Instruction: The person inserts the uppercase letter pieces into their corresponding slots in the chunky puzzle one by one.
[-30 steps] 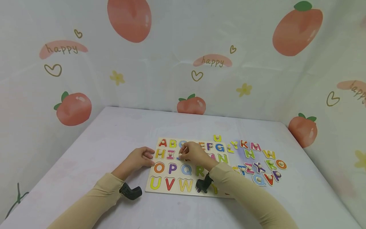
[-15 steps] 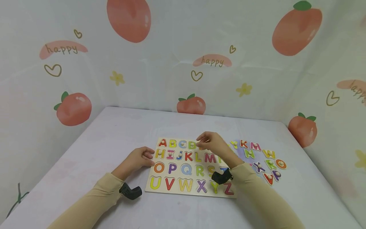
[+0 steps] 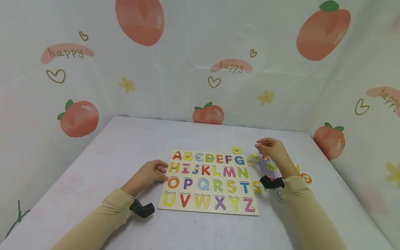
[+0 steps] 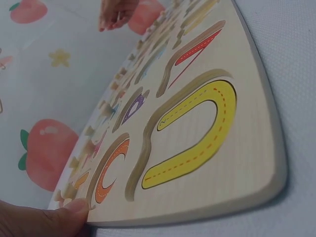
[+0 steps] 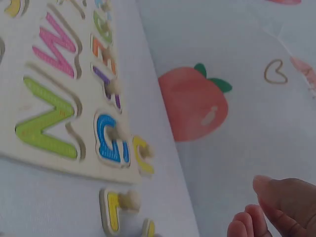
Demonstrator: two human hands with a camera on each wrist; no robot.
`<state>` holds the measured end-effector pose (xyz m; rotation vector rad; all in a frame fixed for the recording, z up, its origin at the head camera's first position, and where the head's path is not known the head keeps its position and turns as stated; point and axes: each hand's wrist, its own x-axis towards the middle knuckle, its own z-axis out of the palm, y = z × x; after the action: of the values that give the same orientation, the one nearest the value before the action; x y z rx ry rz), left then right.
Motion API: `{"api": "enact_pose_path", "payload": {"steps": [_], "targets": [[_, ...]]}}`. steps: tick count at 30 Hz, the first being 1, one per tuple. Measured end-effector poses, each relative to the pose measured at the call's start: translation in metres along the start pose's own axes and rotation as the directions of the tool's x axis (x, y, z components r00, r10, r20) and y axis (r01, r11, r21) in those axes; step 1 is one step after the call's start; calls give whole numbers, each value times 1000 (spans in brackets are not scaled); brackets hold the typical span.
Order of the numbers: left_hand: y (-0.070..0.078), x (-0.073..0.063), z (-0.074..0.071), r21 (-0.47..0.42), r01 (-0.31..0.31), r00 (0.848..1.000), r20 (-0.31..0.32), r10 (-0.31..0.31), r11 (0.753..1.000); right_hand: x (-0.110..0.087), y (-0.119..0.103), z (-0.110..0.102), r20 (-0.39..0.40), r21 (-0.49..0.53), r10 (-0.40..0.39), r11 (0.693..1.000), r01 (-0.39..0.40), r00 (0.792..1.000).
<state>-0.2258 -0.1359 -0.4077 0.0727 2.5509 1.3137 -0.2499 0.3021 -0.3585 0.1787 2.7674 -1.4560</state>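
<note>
A wooden alphabet puzzle board [image 3: 212, 211] lies flat on the table. Knobbed letters A through J sit in its upper two rows, while the later slots show bare printed letters. At its left edge rests my left hand [image 3: 151, 176], fingers loosely bent; in the left wrist view the thumb [image 4: 71, 211] touches the board's edge. My right hand [image 3: 276, 151] hovers above the loose letters to the right of the board, partly covering the letter K [image 3: 265, 157]. The right wrist view shows its loosely bent fingers [image 5: 291, 197] with nothing visible between them.
A loose yellow U [image 3: 236, 150] lies behind the board. Near its right edge are an L [image 3: 251, 160] and an S [image 3: 257, 186]. A green N [image 3: 271, 167] and an orange O [image 3: 306, 178] lie farther right. The printed cloth backdrop [image 3: 175, 97] stands behind the table.
My right hand has moved away from the letter J, now in its slot, and travelled right across the board to the loose letters. My left hand has stayed at the left edge.
</note>
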Motion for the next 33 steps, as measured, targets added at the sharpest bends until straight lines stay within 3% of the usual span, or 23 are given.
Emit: {"api": "enact_pose_path", "payload": {"steps": [6, 12, 16, 33], "targets": [[-1, 1, 0, 9, 10, 1000, -9, -10, 1000, 6, 20, -12, -34, -32, 50, 998, -52, 998], [-1, 1, 1, 1, 7, 1000, -11, -7, 1000, 17, 37, -12, -39, -93, 173, 980, -176, 984], [-1, 1, 0, 4, 5, 1000, -10, -5, 1000, 23, 44, -12, -33, -121, 215, 969, -217, 976], [0, 2, 1, 12, 18, 1000, -17, -18, 1000, 26, 45, -13, -1, -228, 207, 952, -202, 978]]}}
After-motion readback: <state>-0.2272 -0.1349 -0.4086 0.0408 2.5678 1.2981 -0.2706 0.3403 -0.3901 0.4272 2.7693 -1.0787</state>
